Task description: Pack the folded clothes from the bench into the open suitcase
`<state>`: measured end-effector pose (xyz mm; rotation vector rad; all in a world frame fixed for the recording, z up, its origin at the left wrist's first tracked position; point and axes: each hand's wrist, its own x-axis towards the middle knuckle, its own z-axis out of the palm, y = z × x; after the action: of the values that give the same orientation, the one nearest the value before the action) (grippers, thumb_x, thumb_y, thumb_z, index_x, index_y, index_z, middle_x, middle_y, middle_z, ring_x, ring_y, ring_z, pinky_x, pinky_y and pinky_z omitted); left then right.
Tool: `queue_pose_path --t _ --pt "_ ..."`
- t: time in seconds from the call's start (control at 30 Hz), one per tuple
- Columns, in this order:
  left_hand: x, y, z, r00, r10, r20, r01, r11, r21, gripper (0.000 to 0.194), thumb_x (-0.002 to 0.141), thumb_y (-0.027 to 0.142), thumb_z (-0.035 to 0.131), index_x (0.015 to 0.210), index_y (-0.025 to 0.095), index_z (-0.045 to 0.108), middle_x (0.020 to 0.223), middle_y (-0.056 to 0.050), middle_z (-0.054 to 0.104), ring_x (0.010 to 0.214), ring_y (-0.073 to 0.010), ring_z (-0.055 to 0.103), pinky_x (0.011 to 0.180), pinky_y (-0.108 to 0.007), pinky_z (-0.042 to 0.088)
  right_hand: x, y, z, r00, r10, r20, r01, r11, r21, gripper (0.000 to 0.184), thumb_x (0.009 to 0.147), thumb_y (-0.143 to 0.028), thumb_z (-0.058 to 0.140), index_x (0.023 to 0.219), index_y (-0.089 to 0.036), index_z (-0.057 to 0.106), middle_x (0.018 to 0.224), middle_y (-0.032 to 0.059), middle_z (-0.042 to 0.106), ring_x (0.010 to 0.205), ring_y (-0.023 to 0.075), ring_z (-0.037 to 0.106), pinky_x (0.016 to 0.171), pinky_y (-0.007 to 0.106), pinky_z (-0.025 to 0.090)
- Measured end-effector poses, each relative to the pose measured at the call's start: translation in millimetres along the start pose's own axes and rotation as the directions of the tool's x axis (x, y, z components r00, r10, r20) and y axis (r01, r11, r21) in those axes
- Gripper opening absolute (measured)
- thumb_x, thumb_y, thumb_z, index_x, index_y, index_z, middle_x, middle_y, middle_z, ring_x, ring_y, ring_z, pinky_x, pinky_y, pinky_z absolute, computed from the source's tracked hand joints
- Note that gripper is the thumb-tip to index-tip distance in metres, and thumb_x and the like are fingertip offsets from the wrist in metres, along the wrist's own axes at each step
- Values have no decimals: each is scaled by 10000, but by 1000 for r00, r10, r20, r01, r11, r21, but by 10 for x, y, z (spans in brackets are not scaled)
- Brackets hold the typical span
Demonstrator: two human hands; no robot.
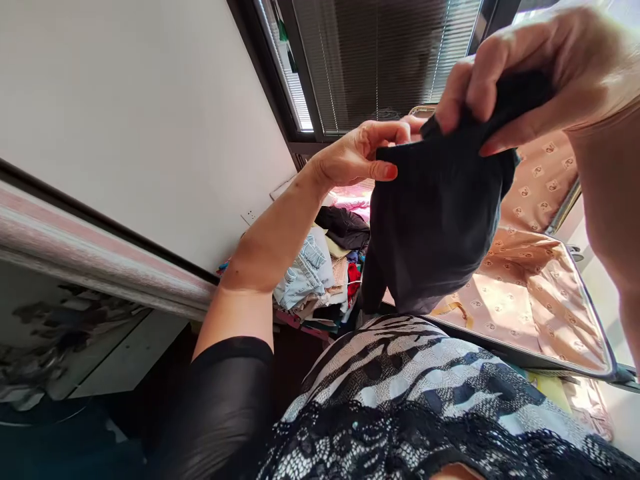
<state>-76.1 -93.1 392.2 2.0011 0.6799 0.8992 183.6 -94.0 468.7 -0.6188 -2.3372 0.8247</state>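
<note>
A black garment (pixel 435 220) hangs between my two hands in front of my chest; its exact kind is hard to make out. My left hand (pixel 363 153) pinches the garment's upper left edge, with the thumb on the near side. Higher up and closer to the camera, my right hand (pixel 545 87) grips a bunched part of its top edge between thumb and fingers. The cloth drops in loose folds, and a narrower part dangles at its lower left.
Behind the garment lies an open suitcase (pixel 545 293) with a patterned peach lining. A pile of folded clothes (pixel 310 267) stands to the left, below a white wall (pixel 150 120). A window with blinds (pixel 380 60) is at the back. A mirror-like panel (pixel 75 333) occupies the lower left.
</note>
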Motion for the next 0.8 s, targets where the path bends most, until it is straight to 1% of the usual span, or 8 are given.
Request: queue_pose_path --t 0.1,0.2,0.27,0.37,0.47,0.57,0.73,0.8 --pt "32 -6 1 992 83 98 -87 995 42 426 748 258 931 711 168 517 895 0 561 1021 -214 660 915 -335 503 -5 61 -8 997 -18 70 28 989 -143 600 411 216 770 967 -8 754 1053 -56 788 1015 62 751 929 110 595" --pt "72 30 -67 982 159 102 -181 948 261 291 809 122 822 754 181 542 848 12 523 822 -134 539 828 -305 444 -46 114 -11 998 44 -40 -57 902 -428 752 528 117 864 1223 -162 792 1029 -148 750 883 -55 679 834 -63 473" --pt "89 93 -114 975 218 45 -211 840 500 262 803 74 793 774 191 560 821 8 512 788 -138 464 836 -322 404 -93 137 27 989 44 -142 -124 772 -624 825 630 90 872 1371 -252 752 1096 -152 723 990 -33 668 969 -35 446" --pt "69 182 -140 949 314 -39 -194 676 711 196 844 114 773 836 197 595 861 -15 522 875 -182 487 931 -362 382 -183 189 120 971 -123 -204 -77 650 -756 942 758 4 826 1611 -282 548 1480 -66 599 1385 142 568 1229 148 359" --pt "2 179 -135 940 315 -130 -141 707 693 142 873 153 731 895 220 607 884 -19 533 904 -201 535 934 -364 396 -291 296 183 926 -234 -295 -8 771 -637 1002 815 -74 809 1700 -266 380 1543 -26 557 1352 121 569 1154 147 396" --pt "-59 124 -136 923 326 -206 -135 773 620 126 903 299 716 887 243 604 870 -17 539 865 -208 568 885 -361 422 -393 389 210 893 -159 -421 -56 889 -454 880 778 -95 863 1585 -268 557 1248 -61 692 926 23 604 872 111 463" --pt "-61 130 -87 741 582 -335 -375 773 512 328 949 539 698 841 241 617 869 -11 513 838 -171 543 805 -335 436 -502 288 368 857 -44 -513 106 990 93 515 674 -285 975 1171 -261 840 985 -51 759 876 65 641 748 160 514" --pt "-47 105 -31 748 533 -397 -428 843 325 347 924 587 766 909 268 630 941 -14 560 916 -186 564 841 -331 471 -520 206 467 871 57 -489 102 951 293 500 610 -307 1007 1086 -251 862 907 -41 767 800 93 677 713 202 579"
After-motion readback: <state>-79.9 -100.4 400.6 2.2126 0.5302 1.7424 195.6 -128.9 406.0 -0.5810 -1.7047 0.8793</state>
